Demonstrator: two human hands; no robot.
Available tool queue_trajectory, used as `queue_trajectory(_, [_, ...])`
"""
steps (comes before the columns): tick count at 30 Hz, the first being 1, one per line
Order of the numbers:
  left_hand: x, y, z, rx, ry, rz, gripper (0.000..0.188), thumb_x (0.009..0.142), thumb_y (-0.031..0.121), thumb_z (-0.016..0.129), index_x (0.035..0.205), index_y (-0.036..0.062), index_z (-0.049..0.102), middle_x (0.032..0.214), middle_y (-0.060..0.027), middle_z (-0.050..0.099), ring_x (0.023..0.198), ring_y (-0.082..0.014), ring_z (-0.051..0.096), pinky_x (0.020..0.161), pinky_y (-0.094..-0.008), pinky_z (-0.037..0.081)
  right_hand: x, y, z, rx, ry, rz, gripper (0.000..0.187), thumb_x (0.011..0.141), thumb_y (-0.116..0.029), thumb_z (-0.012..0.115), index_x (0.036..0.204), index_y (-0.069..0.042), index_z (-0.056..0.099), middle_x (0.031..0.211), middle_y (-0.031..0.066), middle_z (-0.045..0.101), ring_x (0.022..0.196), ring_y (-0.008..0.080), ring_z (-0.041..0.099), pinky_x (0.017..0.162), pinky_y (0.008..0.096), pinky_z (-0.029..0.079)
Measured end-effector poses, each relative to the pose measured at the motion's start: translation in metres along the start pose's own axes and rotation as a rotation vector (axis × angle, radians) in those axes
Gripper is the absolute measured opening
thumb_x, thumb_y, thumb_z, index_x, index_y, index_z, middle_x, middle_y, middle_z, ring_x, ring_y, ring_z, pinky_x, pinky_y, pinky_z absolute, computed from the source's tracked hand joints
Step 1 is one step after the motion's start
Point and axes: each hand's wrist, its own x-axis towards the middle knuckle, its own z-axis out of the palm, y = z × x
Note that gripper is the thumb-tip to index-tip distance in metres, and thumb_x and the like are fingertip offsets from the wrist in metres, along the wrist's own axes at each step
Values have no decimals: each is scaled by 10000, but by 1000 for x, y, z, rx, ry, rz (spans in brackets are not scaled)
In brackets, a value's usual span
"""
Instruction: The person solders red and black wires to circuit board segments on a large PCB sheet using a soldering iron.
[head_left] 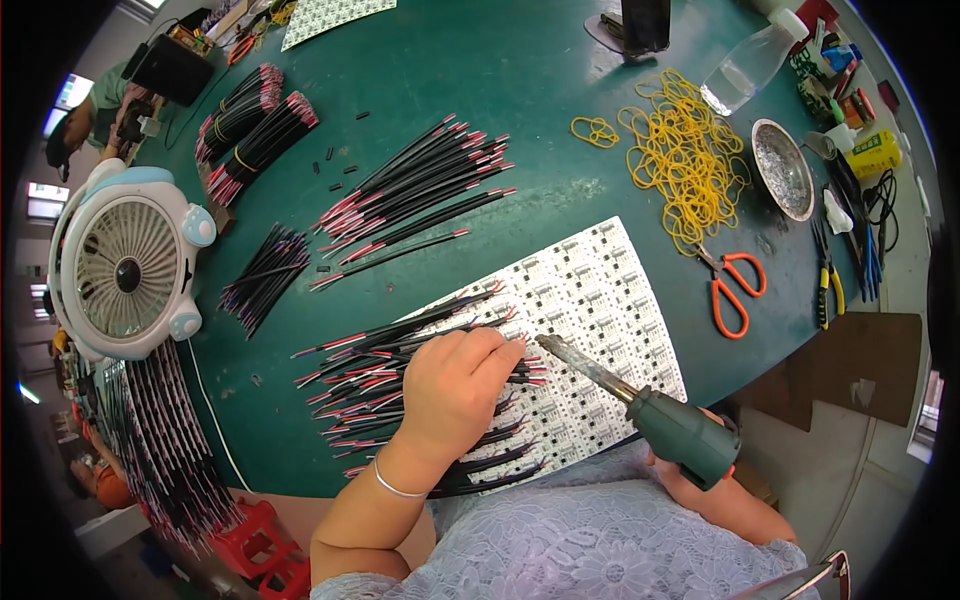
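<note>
My left hand is closed in a pinch over a white sheet of small circuit boards. Between its fingertips is the end of a black cable, mostly covered by the hand. Many short black cables with red and white wire ends lie side by side along the sheet's left part. My right hand grips a soldering iron with a thick green body, and its fingers are partly hidden behind it. The iron's dark tip points left, just beside my left fingertips and over the boards.
Loose cables, rubber-banded bundles and a fan stand left. To the right are yellow rubber bands, orange-handled scissors, a metal bowl, a plastic bottle and pliers. Another person sits far left.
</note>
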Motion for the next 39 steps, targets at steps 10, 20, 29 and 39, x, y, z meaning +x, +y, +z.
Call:
queue_trajectory(10, [0, -1, 2, 1, 1, 17, 180, 702, 80, 623, 878, 74, 665, 837, -33, 590, 701, -204, 576, 593, -338, 448, 0, 3, -3, -39, -26, -133, 309, 881, -195, 569, 1109, 14, 556, 800, 80, 594, 628, 153, 608, 607, 292, 484])
queue_trajectory(20, [0, 15, -11, -25, -68, -76, 376, 590, -45, 644, 948, 67, 672, 895, -70, 579, 792, -257, 569, 681, -367, 462, -25, 21, 5, 491, 112, 132, 386, 791, -101, 626, 1140, 41, 539, 788, 81, 645, 648, 159, 635, 627, 315, 504])
queue_trajectory(29, [-2, 39, -32, 196, -1, 29, 402, 597, -5, 632, 981, 98, 691, 673, -9, 464, 563, -199, 460, 499, -330, 351, -16, 18, 4, 482, 70, 28, 358, 845, -87, 567, 1181, 22, 511, 863, 91, 633, 734, 171, 632, 690, 305, 503])
queue_trajectory(39, [-15, 26, -3, 75, -51, -20, 304, 629, 1, 641, 917, 88, 682, 768, -36, 549, 654, -223, 544, 562, -338, 421, -24, 18, 17, 300, 122, -12, 284, 877, -147, 565, 1095, 29, 522, 796, 97, 622, 703, 179, 621, 662, 318, 490])
